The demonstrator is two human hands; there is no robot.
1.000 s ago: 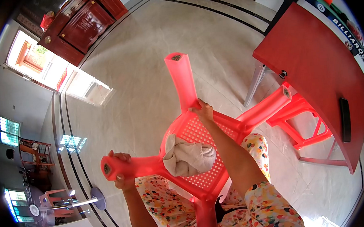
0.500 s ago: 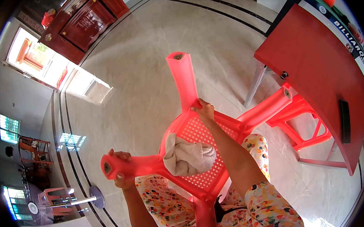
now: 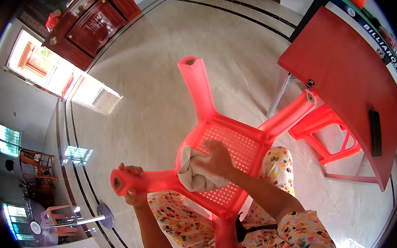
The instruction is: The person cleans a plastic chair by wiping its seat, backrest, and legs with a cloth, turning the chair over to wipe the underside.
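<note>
A pink-red plastic stool [image 3: 241, 144] lies upside down across my lap, its legs pointing up and outward and its perforated seat facing up at me. My left hand [image 3: 132, 184] is wrapped round the end of the stool's left leg. On the underside of the seat lies a crumpled off-white cloth [image 3: 194, 177]. My right hand [image 3: 217, 159] is over the cloth and partly covers it; motion smears its fingers, so I cannot tell whether they close on it.
A red-topped table [image 3: 343, 81] stands at the right, with a dark oblong object [image 3: 376, 132] on it and another red stool [image 3: 323, 133] beneath. A billiards table [image 3: 366, 20] is behind it. A standing fan [image 3: 72, 222] is at the left, a wooden cabinet [image 3: 95, 30] at the back.
My right hand has let go of the base of the stool's far leg and moved down and left onto the cloth. My left hand keeps its hold; the stool has barely shifted.
</note>
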